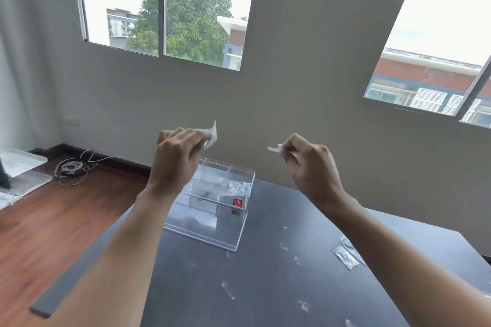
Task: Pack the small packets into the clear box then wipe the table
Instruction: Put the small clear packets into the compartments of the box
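The clear box, divided into compartments and marked with a red sticker, stands at the far edge of the dark table. My left hand is raised above the box's left side, closed on a small clear packet. Level with it and to the right, my right hand pinches another small packet. Two more small packets lie flat on the table at the right. At least one packet rests in the box's right rear compartment.
White smears and scraps dot the table top. A coil of cable lies on the wooden floor at the left, near a white plastic bin. The wall with windows stands right behind the table.
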